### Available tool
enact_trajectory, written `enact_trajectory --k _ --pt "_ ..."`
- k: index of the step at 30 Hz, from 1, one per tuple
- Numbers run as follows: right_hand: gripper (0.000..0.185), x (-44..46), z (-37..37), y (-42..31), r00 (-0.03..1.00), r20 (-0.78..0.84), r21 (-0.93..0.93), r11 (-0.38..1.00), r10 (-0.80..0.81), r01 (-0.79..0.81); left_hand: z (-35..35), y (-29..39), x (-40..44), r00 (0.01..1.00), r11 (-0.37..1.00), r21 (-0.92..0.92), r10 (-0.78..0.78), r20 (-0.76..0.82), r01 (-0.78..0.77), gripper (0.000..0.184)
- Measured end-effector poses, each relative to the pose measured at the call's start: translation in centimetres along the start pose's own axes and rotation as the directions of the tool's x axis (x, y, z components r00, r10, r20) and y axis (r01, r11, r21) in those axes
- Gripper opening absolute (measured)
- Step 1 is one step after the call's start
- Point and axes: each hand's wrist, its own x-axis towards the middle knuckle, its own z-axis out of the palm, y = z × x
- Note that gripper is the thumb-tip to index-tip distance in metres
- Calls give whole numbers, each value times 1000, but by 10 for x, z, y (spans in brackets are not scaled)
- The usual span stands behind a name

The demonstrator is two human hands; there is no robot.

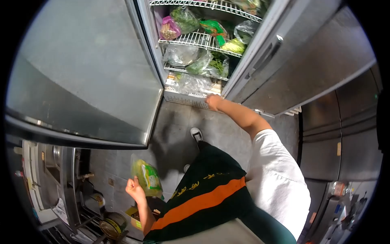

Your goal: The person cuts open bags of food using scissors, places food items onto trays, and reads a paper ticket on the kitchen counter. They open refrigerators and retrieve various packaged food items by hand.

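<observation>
My left hand (135, 190) is closed, low at the left, beside a yellow-green plastic bag (149, 177) with a green and white label that hangs from it. My right hand (213, 101) reaches to the bottom front edge of an open fridge (187, 100), by the lowest shelf. Its fingers are too small and partly hidden to tell what they hold. Just behind it lies a clear plastic bag (193, 83). On the racks above are a bag of leafy greens (185, 19), a pink bag (170, 28), a green bag (214, 29) and a pale green vegetable (234, 46).
A large steel fridge door (89, 69) stands open at the left, another door (300, 61) at the right. A metal rack (67, 183) and a round tin (113, 225) are at the lower left. A clear jar (339, 188) is at the right. My shoe (196, 134) rests on grey tiles.
</observation>
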Motion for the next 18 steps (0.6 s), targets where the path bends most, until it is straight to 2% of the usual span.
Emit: enact_trajectory --k 1,3,6,8,9,11,12,14,15,17,18 --pt "28 20 -10 -1 991 -122 87 994 -48 59 16 7 8 1000 1000 -12 -6 18 6 40" --pt "29 63 -34 -5 944 -238 21 971 -228 240 47 13 23 999 996 -79 -25 33 28 41" --pt "29 145 -65 -16 940 -207 7 961 -271 278 99 27 47 1000 999 35 -12 17 12 41" --pt "27 210 -56 -12 744 -582 -41 925 -329 377 139 44 70 997 998 -20 -66 -25 66 43" --pt "27 246 -56 -8 741 -575 -38 916 -347 399 156 56 84 997 998 -10 -69 -30 68 43" --pt "37 304 -61 4 585 -752 -97 928 -304 359 191 63 108 997 998 -11 -65 -51 64 45" --pt "37 328 -60 12 588 -743 -94 919 -321 382 208 68 117 994 996 0 -84 -66 84 45" --pt "44 359 -64 30 675 -677 -175 955 -294 240 243 91 143 996 998 17 -60 -63 61 46" --pt "44 369 -64 40 679 -666 -174 949 -309 262 258 97 155 996 997 23 -70 -52 71 46" --pt "44 387 -55 64 866 -465 10 977 -185 214 293 116 183 997 998 -19 -67 -42 66 46" --pt "44 400 -43 76 869 -455 15 974 -196 227 308 121 195 998 997 -55 -58 -32 56 46"
